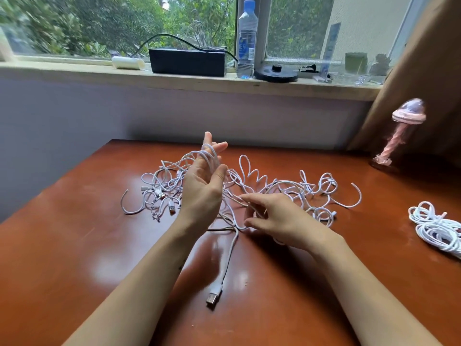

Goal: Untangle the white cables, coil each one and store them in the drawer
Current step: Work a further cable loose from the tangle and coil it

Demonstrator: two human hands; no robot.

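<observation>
- Nearest me a USB plug (pixel 213 297) lies flat on the reddish-brown surface (pixel 74 245), between my two forearms.
- From the plug, the white cable (pixel 230 250) runs away from me across the surface, up to my hands.
- My right hand (pixel 269 221) is low over the surface, its back toward me. Its fingers (pixel 252 197) are curled, and thumb and forefinger pinch a strand of that cable at the near edge of the heap.
- My left hand (pixel 204 186) is raised just beyond and to the left, palm turned toward me. Its fingers (pixel 220 146) are stretched out and slack, not clenched, and several loops of the cable are wound round them. I cannot tell whether the thumb presses on the loops.
- Behind and beside both hands the tangle of white cables (pixel 306 188) sprawls over the middle of the surface, with loose ends curling out left and right and more plugs showing on its left side.
- Well apart, at the right edge, lies a coiled bundle (pixel 436 231) of white cable.
- Farther right stands a pink lamp (pixel 399 131).
- On the windowsill sit a black box (pixel 187 62) and a water bottle (pixel 247 41).
</observation>
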